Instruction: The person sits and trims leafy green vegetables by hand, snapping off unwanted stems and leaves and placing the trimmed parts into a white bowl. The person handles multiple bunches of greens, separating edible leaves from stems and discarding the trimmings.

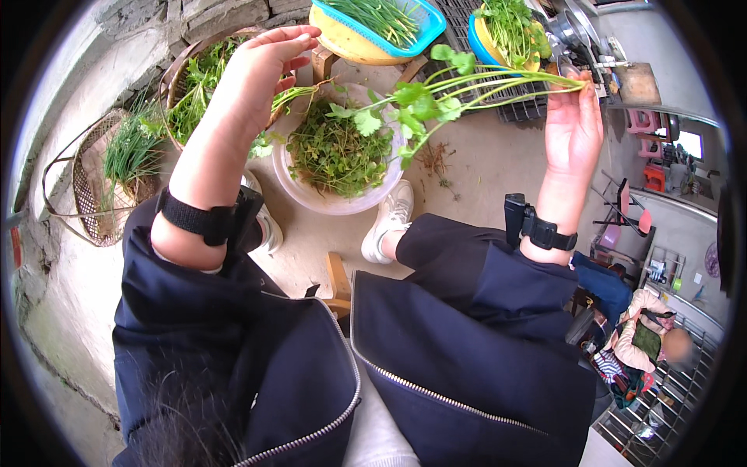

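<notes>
My right hand is raised at the right and pinches the stem ends of a small bunch of leafy herb, likely coriander; its leaves hang leftward over a translucent plastic basin. Trimmed greens fill that basin. My left hand is above a round woven basket of leafy greens, its visible fingers slightly bent. Just below its fingertips are thin stems with roots; whether the hand grips them is hidden.
Behind stand a blue plastic basket of chives and a bowl of green herbs. A woven basket with rooted chives is at left. Plant scraps lie on the floor by my shoes. Another person is at far right.
</notes>
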`<state>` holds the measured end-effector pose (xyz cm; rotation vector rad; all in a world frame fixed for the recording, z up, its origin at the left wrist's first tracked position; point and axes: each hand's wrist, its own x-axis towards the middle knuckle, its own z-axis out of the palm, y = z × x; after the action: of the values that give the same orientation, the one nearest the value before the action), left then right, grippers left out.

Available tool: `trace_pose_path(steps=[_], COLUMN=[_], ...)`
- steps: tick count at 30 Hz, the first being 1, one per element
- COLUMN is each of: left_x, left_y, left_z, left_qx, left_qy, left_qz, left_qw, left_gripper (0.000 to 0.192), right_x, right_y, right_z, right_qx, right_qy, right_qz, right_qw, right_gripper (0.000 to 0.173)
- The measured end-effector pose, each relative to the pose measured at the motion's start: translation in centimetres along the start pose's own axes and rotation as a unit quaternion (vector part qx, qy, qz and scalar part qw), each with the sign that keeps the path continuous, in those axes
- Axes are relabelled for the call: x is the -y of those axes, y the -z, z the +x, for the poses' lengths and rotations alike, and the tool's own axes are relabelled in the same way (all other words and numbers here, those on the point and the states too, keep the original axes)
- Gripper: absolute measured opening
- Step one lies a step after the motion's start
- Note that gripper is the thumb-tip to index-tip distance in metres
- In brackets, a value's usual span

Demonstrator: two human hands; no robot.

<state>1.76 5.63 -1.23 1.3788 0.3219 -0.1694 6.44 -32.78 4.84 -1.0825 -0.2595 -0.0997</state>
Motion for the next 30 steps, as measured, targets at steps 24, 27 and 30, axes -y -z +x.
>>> trace_pose_path(steps=[24, 27, 30], left_x=[-2.0, -2.1, -2.2], left_y=[-1.0, -1.2, -1.6], left_z=[-0.6, -0.8, -1.1], left_qx=[-0.018, -0.013, -0.02], left_qy=[0.008, 0.01, 0.015], left_qz=[-0.045, -0.057, -0.061], left_qw=[0.999, 0.998, 0.998], left_gripper=[0.022, 0.022, 0.022], right_x=[1.3, 1.7, 1.9], right_y=[-0.2, -0.4, 0.2], right_z=[1.4, 2.4, 4.3], right_qx=[-0.097, -0.099, -0.142], right_qy=[0.022, 0.025, 0.043], right_qz=[0.013, 0.007, -0.01], right_qw=[0.995, 0.995, 0.989], right_gripper=[0.021, 0.022, 0.021])
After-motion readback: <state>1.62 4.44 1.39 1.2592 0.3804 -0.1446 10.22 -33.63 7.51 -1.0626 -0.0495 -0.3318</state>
